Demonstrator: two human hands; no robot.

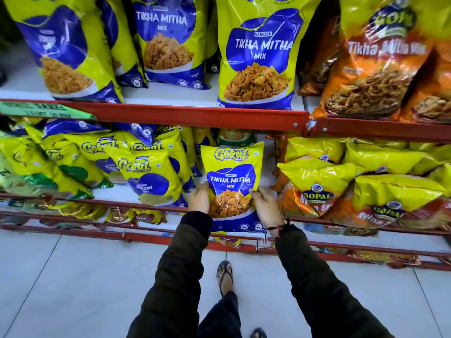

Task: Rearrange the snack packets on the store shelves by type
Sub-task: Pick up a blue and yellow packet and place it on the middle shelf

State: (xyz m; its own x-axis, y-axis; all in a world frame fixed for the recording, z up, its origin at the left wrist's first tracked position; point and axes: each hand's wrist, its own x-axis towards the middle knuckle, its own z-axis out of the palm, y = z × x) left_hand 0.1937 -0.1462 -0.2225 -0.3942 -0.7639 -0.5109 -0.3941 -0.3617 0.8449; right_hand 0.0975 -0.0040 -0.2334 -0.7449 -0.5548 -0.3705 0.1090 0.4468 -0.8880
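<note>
A yellow and blue Gokul Tikha Mitha Mix packet [231,176] stands upright at the front of the middle shelf, in a gap between two packet groups. My left hand [199,198] grips its lower left edge. My right hand [264,207] grips its lower right edge. Left of it lean several yellow Gokul packets [144,174]. To its right are piled yellow and orange Gopal packets [319,181]. On the shelf above stand large Gokul Tikha Mitha Mix bags [258,52] and orange Gopal Tikha Mitha bags [375,64].
Red shelf rails [195,115] run across the front of each level. A lower shelf [136,217] holds more small packets. A green price label [44,109] sits on the upper rail at left. Grey floor tiles and my sandalled feet [225,276] are below.
</note>
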